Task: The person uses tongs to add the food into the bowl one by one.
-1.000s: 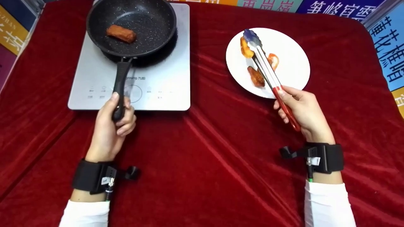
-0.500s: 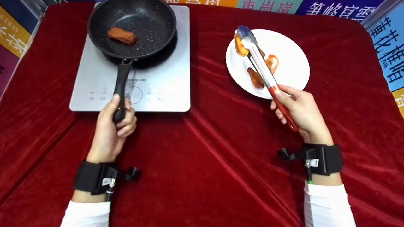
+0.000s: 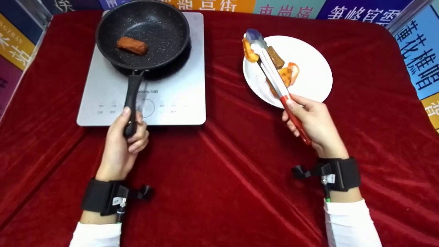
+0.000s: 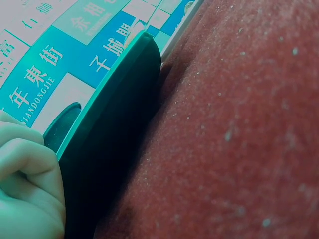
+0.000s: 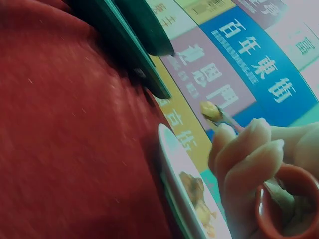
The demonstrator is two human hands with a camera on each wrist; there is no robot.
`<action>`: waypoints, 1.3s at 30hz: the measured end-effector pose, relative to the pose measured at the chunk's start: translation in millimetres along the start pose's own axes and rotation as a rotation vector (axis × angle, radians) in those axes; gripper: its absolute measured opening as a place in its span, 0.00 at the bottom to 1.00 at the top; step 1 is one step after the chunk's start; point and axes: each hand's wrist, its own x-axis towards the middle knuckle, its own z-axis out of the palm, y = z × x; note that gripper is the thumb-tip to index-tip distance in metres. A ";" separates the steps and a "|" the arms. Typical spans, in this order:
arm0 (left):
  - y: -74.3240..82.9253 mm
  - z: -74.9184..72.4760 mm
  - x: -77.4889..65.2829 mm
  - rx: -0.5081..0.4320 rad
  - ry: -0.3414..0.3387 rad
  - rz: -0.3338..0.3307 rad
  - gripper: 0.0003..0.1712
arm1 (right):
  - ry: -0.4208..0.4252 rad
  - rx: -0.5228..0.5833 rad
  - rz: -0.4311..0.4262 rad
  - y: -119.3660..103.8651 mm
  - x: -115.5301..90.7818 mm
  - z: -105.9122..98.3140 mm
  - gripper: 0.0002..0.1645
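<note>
My left hand [image 3: 125, 142] grips the black handle [image 3: 133, 87] of a speckled frying pan [image 3: 163, 39]. One reddish-brown piece of food [image 3: 132, 45] lies in the pan. On the right, my right hand [image 3: 315, 125] holds food tongs [image 3: 274, 72] by their red handles. A yellow-orange piece of food [image 3: 249, 52] is pinched in the dark scalloped tips, over the left rim of a white plate [image 3: 313, 63]. In the right wrist view, that piece [image 5: 211, 109] is raised above the plate [image 5: 167, 149]. A brown piece [image 3: 276, 57] and other browned food sit on the plate, partly behind the tongs.
The pan is over a silver induction cooker [image 3: 178, 99] at the back left. Dark red cloth [image 3: 212, 192] covers the table. Printed panels with Chinese characters [image 3: 284, 9] stand along the back and both sides.
My right hand and the tongs have moved left, carrying the yellow-orange food from over the plate to its left rim. The left hand keeps its grip; the whole head view has shifted slightly.
</note>
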 end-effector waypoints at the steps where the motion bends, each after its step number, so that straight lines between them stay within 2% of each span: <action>1: 0.4 -0.1 -0.1 0.004 0.002 0.002 0.18 | -0.003 0.000 -0.002 -0.6 -0.3 4.0 0.25; 8: 3.0 -0.2 -0.3 0.031 0.013 0.012 0.18 | -0.007 0.024 -0.024 -5.8 -2.9 28.3 0.26; 24: 5.2 -3.4 -3.8 0.059 0.042 0.018 0.17 | -0.061 0.032 -0.082 5.2 1.1 54.7 0.26; 28: 3.2 -3.8 -3.3 0.069 0.050 0.017 0.18 | -0.074 0.015 -0.098 0.3 2.0 67.0 0.26; 33: 1.2 -3.4 -2.7 0.083 0.063 0.013 0.18 | -0.133 0.020 -0.128 -13.7 2.8 89.4 0.23; 39: -1.6 -2.3 -0.5 0.084 0.068 0.011 0.18 | -0.159 0.055 -0.140 -15.0 12.3 110.5 0.24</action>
